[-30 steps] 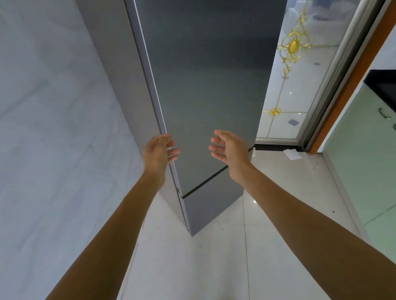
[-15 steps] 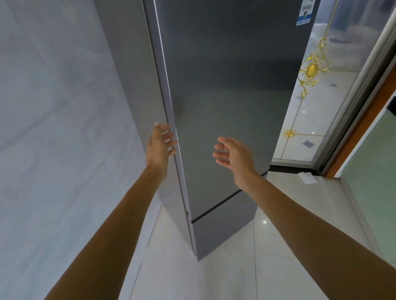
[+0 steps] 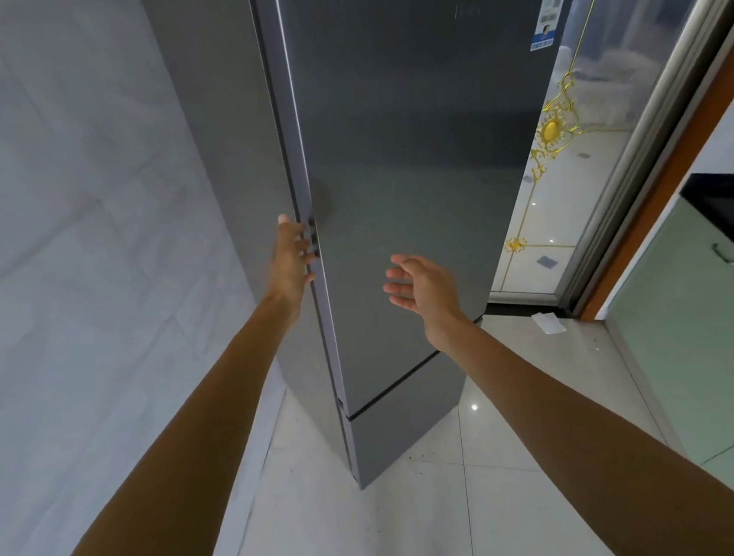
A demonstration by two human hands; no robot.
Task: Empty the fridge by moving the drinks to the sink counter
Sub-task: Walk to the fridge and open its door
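Our left hand curls its fingers round the fridge door edge; at its four o'clock our right hand hovers, fingers loosely spread.

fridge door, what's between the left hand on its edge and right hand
Only the bare grey front of the fridge door lies between left hand and right hand, in the head view.

White-and-blue sticker at the upper right edge of the fridge door, print and code too small to read, faint logo near the door's top, illegible
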